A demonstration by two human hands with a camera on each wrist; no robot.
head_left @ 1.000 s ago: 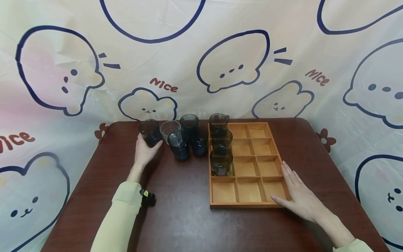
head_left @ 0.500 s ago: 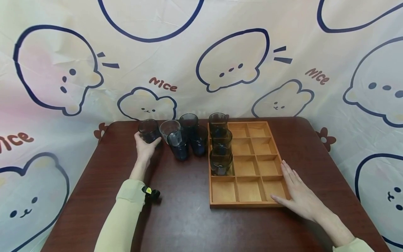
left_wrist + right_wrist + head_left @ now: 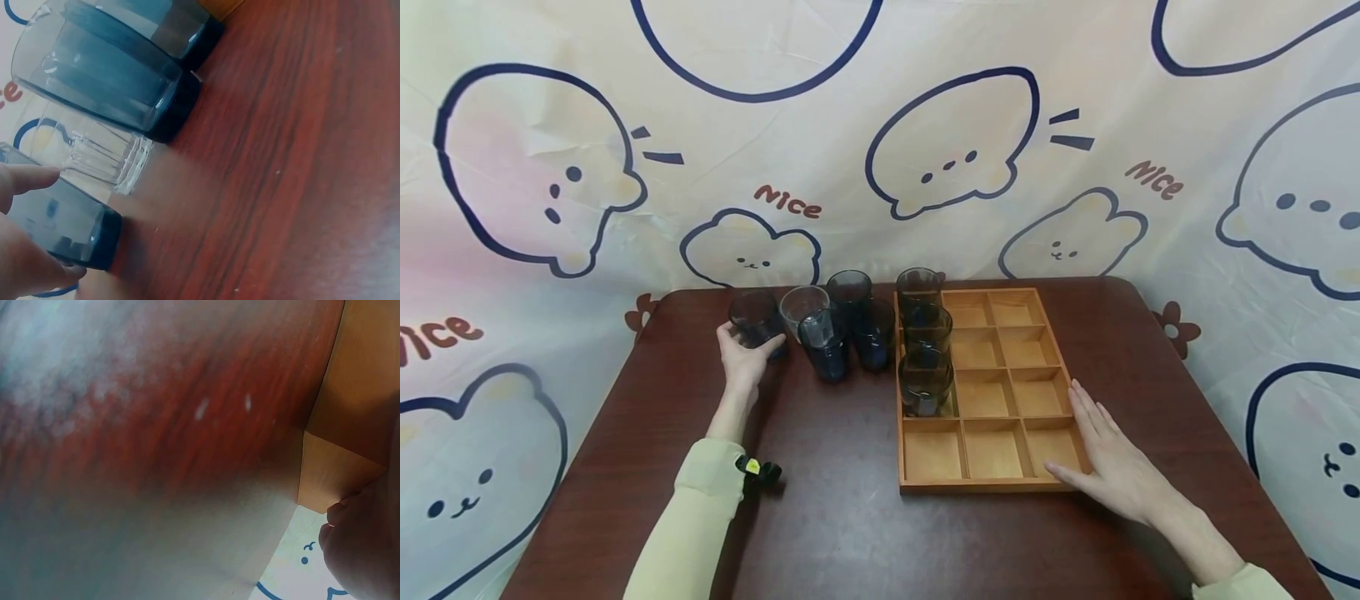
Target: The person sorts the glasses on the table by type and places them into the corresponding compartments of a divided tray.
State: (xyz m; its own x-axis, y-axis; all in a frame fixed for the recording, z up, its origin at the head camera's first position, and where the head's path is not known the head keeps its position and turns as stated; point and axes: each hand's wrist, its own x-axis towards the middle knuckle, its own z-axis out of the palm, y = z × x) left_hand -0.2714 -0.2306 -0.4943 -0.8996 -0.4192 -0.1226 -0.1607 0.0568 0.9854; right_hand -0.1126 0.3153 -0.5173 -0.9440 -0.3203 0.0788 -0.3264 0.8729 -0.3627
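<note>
Near the back left of the table, my left hand (image 3: pixel 745 354) grips a dark blue-grey drinking glass (image 3: pixel 752 312), thumb on its right side and fingers on its left. The same glass (image 3: pixel 69 225) appears at lower left in the left wrist view. Just right of it stand a clear glass (image 3: pixel 797 304) and several dark glasses (image 3: pixel 825 346), close together. A wooden compartment tray (image 3: pixel 931 485) has dark glasses (image 3: pixel 927 383) along its left column. My right hand (image 3: pixel 1120 467) rests along the tray's right edge, fingers straight, thumb over the front right compartment.
The brown table (image 3: pixel 827 517) backs onto a cartoon-printed cloth (image 3: pixel 940 242). A small black device (image 3: pixel 760 469) sits at my left wrist. In the right wrist view, the tray's side wall (image 3: pixel 340 472) stands beside the hand.
The glass in my left hand has come down slightly in the head view, and the left forearm has shifted a little to the right. My right hand and the tray stay put.
</note>
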